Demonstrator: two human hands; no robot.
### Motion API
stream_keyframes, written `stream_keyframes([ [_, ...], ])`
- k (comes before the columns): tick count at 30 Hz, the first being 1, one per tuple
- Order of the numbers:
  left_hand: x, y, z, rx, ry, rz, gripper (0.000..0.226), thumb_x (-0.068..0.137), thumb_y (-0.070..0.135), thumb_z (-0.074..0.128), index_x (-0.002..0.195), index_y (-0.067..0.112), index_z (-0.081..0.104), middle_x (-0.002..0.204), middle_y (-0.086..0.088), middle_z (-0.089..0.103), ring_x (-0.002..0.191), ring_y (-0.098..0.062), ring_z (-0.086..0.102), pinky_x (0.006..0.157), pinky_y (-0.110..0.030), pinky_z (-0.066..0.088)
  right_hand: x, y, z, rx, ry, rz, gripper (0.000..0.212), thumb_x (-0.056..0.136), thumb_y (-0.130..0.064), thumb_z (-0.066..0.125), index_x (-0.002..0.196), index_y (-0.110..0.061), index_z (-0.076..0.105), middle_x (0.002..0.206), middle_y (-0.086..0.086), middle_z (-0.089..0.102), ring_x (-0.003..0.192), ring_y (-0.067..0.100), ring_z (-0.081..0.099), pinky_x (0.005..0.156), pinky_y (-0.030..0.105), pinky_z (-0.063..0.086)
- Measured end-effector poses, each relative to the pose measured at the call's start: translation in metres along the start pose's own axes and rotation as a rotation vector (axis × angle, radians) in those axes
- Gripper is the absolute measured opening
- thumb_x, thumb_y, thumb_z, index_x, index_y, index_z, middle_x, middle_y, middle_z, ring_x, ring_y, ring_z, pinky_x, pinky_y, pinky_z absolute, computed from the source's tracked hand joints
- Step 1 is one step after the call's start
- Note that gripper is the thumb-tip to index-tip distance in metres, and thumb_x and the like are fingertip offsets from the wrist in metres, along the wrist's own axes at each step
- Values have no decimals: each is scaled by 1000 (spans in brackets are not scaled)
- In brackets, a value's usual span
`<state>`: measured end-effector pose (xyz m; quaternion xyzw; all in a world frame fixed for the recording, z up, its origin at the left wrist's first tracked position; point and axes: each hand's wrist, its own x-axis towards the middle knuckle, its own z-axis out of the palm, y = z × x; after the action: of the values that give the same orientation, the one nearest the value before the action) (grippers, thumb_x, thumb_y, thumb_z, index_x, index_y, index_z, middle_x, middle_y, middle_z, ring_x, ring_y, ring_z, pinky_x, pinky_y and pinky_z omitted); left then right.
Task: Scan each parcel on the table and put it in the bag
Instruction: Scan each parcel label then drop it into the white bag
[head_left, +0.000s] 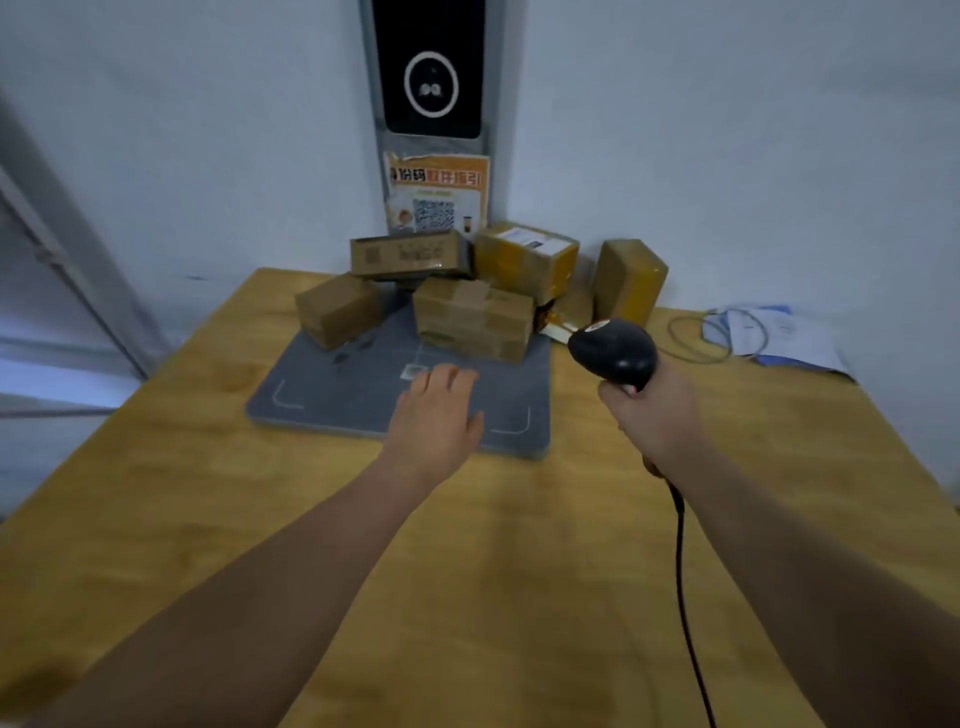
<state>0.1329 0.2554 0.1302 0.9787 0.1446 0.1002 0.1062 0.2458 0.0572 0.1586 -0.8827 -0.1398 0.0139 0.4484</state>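
Observation:
Several brown cardboard parcels are piled at the back of the wooden table (467, 545). The nearest taped parcel (474, 318) and a smaller one (340, 310) sit on a grey mat (332, 395). A flat parcel (408, 254), a yellow-taped one (525, 255) and an upright one (629, 280) stand behind. My left hand (435, 415) hovers over the mat with relaxed fingers, a short way in front of the nearest parcel, holding nothing. My right hand (652, 415) grips a black handheld scanner (614, 349) whose head points toward the parcels. No bag is in view.
The scanner's black cable (681, 571) runs down toward me over the table. Papers (779, 335) and a looped wire (693, 338) lie at the back right. A tall black terminal (430, 67) with an orange notice (439, 192) stands in the wall corner.

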Motion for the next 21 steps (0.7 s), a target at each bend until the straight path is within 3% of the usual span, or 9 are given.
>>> stream_keyframes([
  [4,57,5,4,56,-27,3,49,100,34,45,144,15,35,142,-6,39,131,-27,34,106,-37,35,71,-2,-9,-47,-1,-72,14,82,-20,63,91,-12,55,64,-2,51,63,19,52,51,26,35],
  [7,101,3,17,93,-88,-19,50,99,33,46,144,14,35,141,-8,39,129,-29,36,105,-39,37,116,2,-2,-44,-24,-97,23,83,-23,64,103,-14,58,71,-4,56,72,20,58,58,29,42],
  [11,156,-4,40,164,-173,-35,54,97,33,49,144,12,32,139,-11,37,127,-30,37,100,-40,39,160,13,19,-49,-96,-103,15,86,-21,63,99,-17,55,72,-4,56,68,13,56,55,24,42],
  [14,196,-11,57,219,-229,-31,61,94,34,54,145,12,29,143,-12,34,131,-31,35,103,-42,38,188,21,38,58,-152,-22,11,87,-21,63,85,-25,53,78,3,63,74,22,63,65,36,55],
  [17,235,-16,71,294,-278,5,75,92,37,58,151,13,17,153,-12,23,139,-31,25,111,-42,27,210,34,57,133,-184,50,9,85,-20,64,82,-22,55,75,8,65,72,26,66,70,42,57],
  [21,282,-17,88,411,-378,31,100,88,47,62,153,8,-3,161,-12,-5,149,-28,-1,119,-40,5,229,51,78,229,-199,160,12,84,-17,65,89,-6,63,63,7,62,56,22,62,57,35,53],
])
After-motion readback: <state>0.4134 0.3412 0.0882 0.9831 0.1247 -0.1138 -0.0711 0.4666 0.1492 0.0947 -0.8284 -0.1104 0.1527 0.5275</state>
